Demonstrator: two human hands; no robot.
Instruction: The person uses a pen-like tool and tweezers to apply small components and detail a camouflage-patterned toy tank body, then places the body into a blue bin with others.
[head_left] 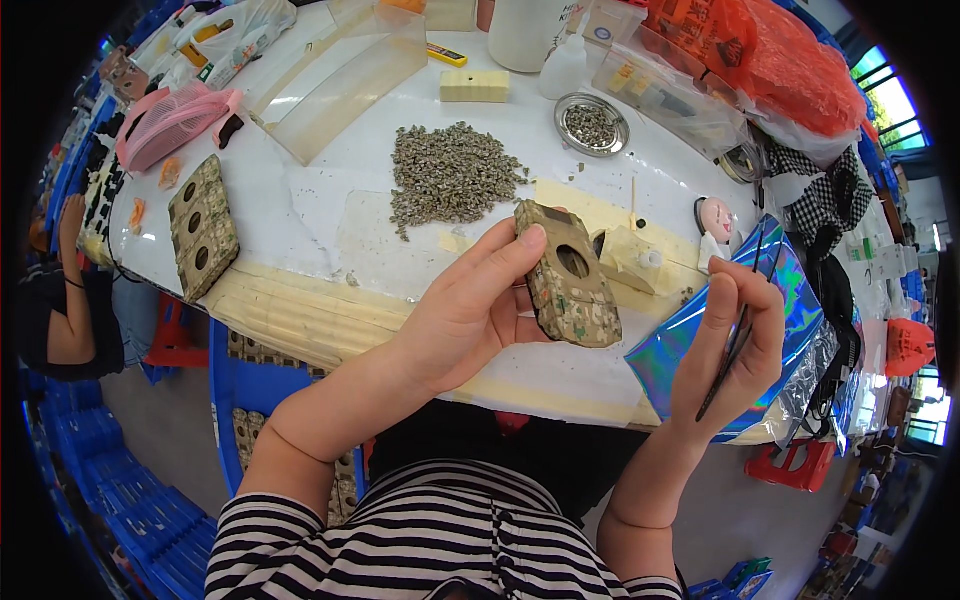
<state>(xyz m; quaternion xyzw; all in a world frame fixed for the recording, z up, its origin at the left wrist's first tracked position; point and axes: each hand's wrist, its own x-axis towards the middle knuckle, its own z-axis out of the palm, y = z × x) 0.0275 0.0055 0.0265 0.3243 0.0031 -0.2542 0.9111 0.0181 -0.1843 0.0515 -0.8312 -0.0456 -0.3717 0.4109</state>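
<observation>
My left hand (pixel 450 315) grips a camouflage-patterned casing (pixel 578 308) with a round hole, tilted above the near edge of the table. The thumb lies on its face and the fingers go behind it. To the right, my right hand (pixel 765 335) is closed around dark, slim tweezers (pixel 714 392), held apart from the casing. Beyond the left hand a heap of small metal pieces (pixel 450 170) is spread on the white tabletop. More such pieces lie in a round metal dish (pixel 624 138). A second camouflage casing (pixel 222 232) with three round holes rests at the left.
Just past the held casing sits a cream-coloured block (pixel 632 262). A shiny iridescent sheet (pixel 655 362) lies beneath my right hand. Clear plastic panels (pixel 350 90), a white squeeze bottle (pixel 565 68) and red bags (pixel 770 75) stand at the back. Another person's arm (pixel 70 320) shows far left.
</observation>
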